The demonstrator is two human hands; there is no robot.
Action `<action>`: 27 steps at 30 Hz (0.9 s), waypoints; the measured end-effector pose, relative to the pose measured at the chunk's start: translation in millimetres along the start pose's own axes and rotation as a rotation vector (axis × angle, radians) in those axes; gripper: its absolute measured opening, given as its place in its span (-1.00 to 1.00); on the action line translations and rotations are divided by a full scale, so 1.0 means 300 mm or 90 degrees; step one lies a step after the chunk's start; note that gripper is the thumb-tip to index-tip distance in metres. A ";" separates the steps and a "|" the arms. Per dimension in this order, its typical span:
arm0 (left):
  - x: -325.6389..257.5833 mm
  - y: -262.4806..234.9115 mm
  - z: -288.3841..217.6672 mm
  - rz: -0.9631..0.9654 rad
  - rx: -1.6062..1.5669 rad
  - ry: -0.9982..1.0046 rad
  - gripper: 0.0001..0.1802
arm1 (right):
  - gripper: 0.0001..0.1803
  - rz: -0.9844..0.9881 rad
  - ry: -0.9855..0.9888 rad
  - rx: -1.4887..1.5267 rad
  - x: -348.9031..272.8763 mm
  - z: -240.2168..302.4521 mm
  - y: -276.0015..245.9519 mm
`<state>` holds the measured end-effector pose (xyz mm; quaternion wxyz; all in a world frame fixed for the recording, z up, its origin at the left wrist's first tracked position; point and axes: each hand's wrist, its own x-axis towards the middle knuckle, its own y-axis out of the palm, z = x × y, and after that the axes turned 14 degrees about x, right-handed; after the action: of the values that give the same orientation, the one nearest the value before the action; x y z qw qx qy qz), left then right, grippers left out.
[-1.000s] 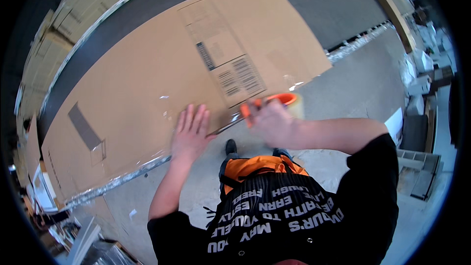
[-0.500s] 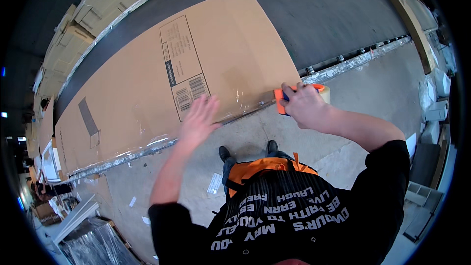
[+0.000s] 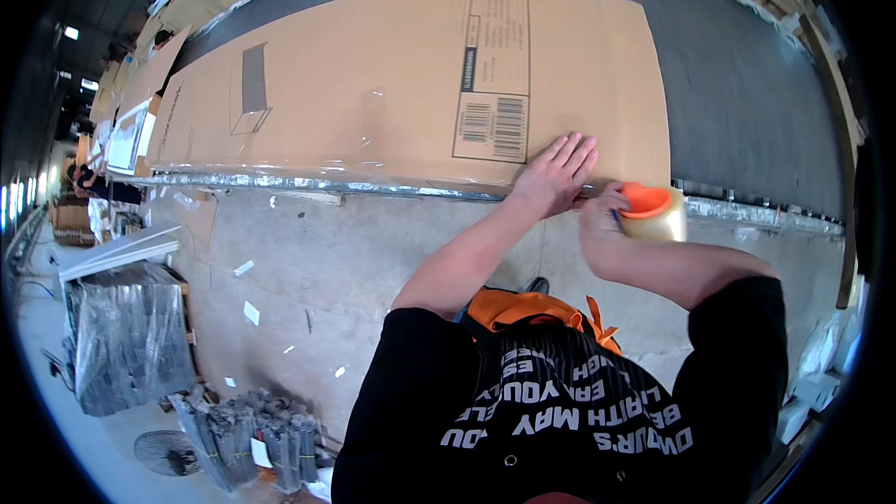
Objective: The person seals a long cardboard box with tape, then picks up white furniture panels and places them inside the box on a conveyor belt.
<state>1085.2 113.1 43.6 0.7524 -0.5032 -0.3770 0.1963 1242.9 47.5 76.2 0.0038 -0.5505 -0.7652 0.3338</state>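
A long flat cardboard box (image 3: 327, 84) lies on the dark conveyor belt (image 3: 747, 93), with a printed label panel near its right end. Clear tape runs along its near edge. My left hand (image 3: 560, 173) rests flat on the box's near edge, fingers stretched out, just below the label panel. Close beside it, my right hand (image 3: 605, 217) grips a tape dispenser (image 3: 648, 200) with an orange body and a wide roll of clear tape. The dispenser is at the near right corner of the box. Part of it is hidden by my right hand.
The conveyor's metal side rail (image 3: 756, 212) runs along the box's near side. A wrapped grey stack (image 3: 131, 336), bundled grey pieces (image 3: 252, 439) and a fan (image 3: 166, 453) stand at the lower left. A person (image 3: 103, 187) is far left. Paper scraps litter the concrete floor.
My left hand has moved right and come down flat on the box's edge, near my right hand. My right hand has turned with the tape dispenser at the corner. The view has shifted.
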 end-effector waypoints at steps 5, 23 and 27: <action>-0.317 -0.013 0.338 0.023 0.005 -0.126 0.09 | -0.68 0.294 -0.299 0.192 -0.063 -0.250 0.041; -0.230 0.108 -0.009 -0.507 -0.767 -1.112 0.12 | -0.36 0.335 0.071 0.853 -0.300 -0.336 0.188; -0.328 0.175 -0.226 -0.149 -0.917 -0.877 0.15 | -0.34 0.246 0.097 0.904 -0.329 -0.348 0.150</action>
<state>1078.6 27.4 -54.3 -0.0992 -0.5749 -0.8066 0.0950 1358.4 24.8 169.9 0.3533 -0.5622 -0.2519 0.7040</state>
